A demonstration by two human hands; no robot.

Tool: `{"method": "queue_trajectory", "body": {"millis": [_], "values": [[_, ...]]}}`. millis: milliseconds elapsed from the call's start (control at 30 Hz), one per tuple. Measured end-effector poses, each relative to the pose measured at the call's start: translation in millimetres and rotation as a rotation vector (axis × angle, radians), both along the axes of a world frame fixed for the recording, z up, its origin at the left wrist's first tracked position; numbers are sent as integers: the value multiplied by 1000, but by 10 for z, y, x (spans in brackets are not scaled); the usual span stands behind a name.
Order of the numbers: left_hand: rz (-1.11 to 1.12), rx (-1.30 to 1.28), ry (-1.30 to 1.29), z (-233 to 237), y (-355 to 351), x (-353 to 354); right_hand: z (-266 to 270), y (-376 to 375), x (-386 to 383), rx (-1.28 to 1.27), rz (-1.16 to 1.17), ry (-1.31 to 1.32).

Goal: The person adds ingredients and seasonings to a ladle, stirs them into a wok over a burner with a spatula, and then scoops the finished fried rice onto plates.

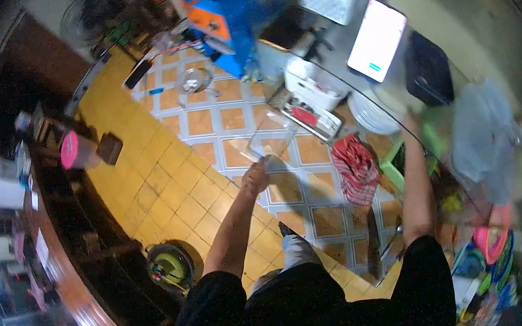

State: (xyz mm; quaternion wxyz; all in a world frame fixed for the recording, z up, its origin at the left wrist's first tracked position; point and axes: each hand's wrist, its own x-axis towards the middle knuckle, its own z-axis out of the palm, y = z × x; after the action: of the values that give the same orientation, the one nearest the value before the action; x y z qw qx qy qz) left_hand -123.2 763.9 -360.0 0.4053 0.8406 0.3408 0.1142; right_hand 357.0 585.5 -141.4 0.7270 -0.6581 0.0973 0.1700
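Note:
My left hand (255, 177) is closed at the near edge of a clear, see-through container (271, 136), held over the checked orange-and-white table cover (233, 118). My right hand (412, 122) reaches forward to the shelf beside a stack of white plates (373, 114). A black container (428, 68) stands just beyond that hand. Blur hides its fingers and whatever they touch. Between my arms lies a crumpled red-and-white cloth (357, 169). A green basket (396, 165) sits beside my right forearm.
A white cutlery tray (316, 118) and a lit white screen (378, 39) are ahead. A glass bowl (192, 81) stands on the far cover. A knife (373, 247) lies near my right elbow. Plastic bags (483, 134) hang at right. A wooden cabinet (90, 317) borders the left.

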Motion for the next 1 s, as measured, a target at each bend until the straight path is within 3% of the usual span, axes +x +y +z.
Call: {"method": "queue_trajectory", "body": {"millis": [33, 67, 133, 200, 267, 367, 533, 667, 733, 867, 1000], "values": [[-10, 135, -9, 32, -44, 40, 33, -69, 67, 9, 6, -59], [-11, 424, 226, 348, -105, 129, 83, -131, 102, 17, 23, -115], [-10, 363, 241, 425, -124, 175, 200, -226, 181, 18, 52, -203], [182, 56, 271, 1443, -267, 119, 335, -265, 209, -9, 74, -280], [242, 61, -13, 1469, -377, -193, 467, -279, 215, -56, 64, -349], [442, -113, -51, 1821, -686, -812, 691, -294, 190, -113, 33, -448], [911, -282, -11, 1656, -1536, -2229, 869, -322, 53, -193, 15, -514], [1372, -244, 214, 1091, -2655, -3316, 915, -358, 16, -209, 17, -548], [1514, -295, 406, 1083, -3110, -3555, 876, -421, -12, -213, 28, -544], [1394, -179, 323, 1229, -3354, -3393, 771, -522, -82, -248, 73, -510], [1117, -56, 78, 1521, -2488, -2528, 673, -442, -413, -263, 110, -405]]}}
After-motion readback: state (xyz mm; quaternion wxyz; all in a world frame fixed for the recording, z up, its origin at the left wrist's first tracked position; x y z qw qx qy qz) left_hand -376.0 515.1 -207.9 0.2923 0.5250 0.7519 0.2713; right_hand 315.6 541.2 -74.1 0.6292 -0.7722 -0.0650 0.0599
